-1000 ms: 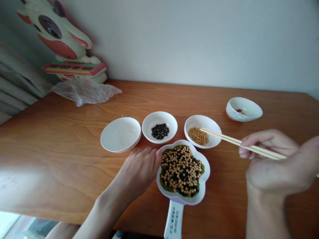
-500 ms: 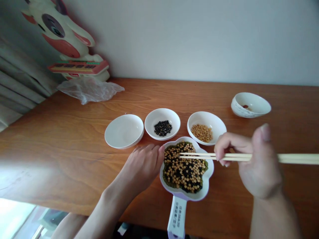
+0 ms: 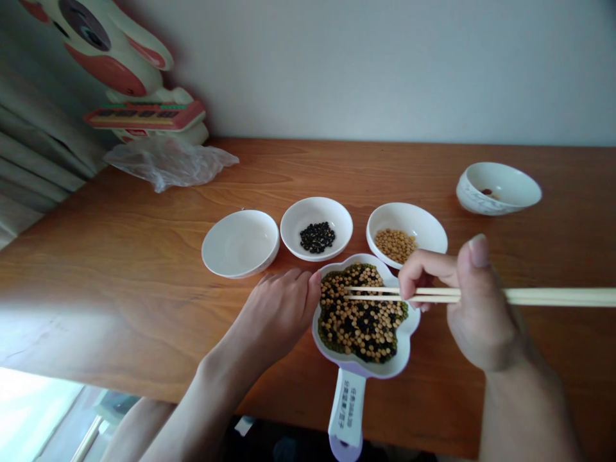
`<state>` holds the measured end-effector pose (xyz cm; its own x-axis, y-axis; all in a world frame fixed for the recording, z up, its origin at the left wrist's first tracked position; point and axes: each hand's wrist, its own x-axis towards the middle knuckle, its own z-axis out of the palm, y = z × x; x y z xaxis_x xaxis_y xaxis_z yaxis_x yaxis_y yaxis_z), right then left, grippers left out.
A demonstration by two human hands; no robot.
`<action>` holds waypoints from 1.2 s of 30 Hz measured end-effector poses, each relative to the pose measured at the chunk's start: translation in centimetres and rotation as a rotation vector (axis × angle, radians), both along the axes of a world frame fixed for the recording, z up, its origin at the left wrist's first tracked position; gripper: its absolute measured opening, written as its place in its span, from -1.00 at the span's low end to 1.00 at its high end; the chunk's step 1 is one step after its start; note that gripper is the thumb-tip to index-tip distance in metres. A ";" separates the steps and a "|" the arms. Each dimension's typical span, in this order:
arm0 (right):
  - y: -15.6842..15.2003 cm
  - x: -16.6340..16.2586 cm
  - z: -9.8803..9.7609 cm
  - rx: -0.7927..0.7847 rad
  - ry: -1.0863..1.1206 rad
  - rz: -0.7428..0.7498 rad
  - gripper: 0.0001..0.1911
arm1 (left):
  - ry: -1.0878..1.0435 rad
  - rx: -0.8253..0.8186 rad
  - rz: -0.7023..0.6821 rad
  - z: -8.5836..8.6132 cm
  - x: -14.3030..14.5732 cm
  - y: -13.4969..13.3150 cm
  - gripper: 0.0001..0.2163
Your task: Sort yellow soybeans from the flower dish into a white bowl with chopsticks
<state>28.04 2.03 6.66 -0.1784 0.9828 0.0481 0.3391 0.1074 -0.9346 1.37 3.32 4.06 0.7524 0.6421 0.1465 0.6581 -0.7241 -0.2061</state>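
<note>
A flower-shaped dish with a handle (image 3: 349, 401), white inside and lilac outside, holds a mix of yellow soybeans, black beans and small green beans. My left hand (image 3: 282, 311) is curled at its left rim, thumb at the edge, gripping it; the other fingertips are hidden. My right hand (image 3: 474, 305) is closed round a pair of chopsticks (image 3: 558, 296). Their tips, slightly apart, are over the beans near the upper left of the dish. Whether a bean is between them I cannot tell. Behind the dish stand a bowl of black beans (image 3: 341, 226) and a bowl of soybeans (image 3: 428, 231).
A white bowl (image 3: 240, 244) with nothing visible inside stands left of the other two. A patterned bowl (image 3: 500, 192) with some small brown bits stands at the back right. A crumpled plastic bag (image 3: 173, 163) and a cow-shaped toy keyboard (image 3: 149, 115) are at the back left.
The view has shifted a little. My right hand has come closer to the dish, while the chopstick tips stay over the upper left beans. My left hand still grips the rim.
</note>
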 end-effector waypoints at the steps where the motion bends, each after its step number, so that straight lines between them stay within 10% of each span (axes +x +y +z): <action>1: 0.0 0.0 0.0 0.002 0.001 0.001 -0.14 | 0.013 0.000 0.007 0.1 0.0 0.0 -0.71; 36: 0.2 -0.2 -0.6 0.029 0.029 -0.007 -0.15 | 0.006 -0.061 0.011 -0.3 0.1 0.0 -0.75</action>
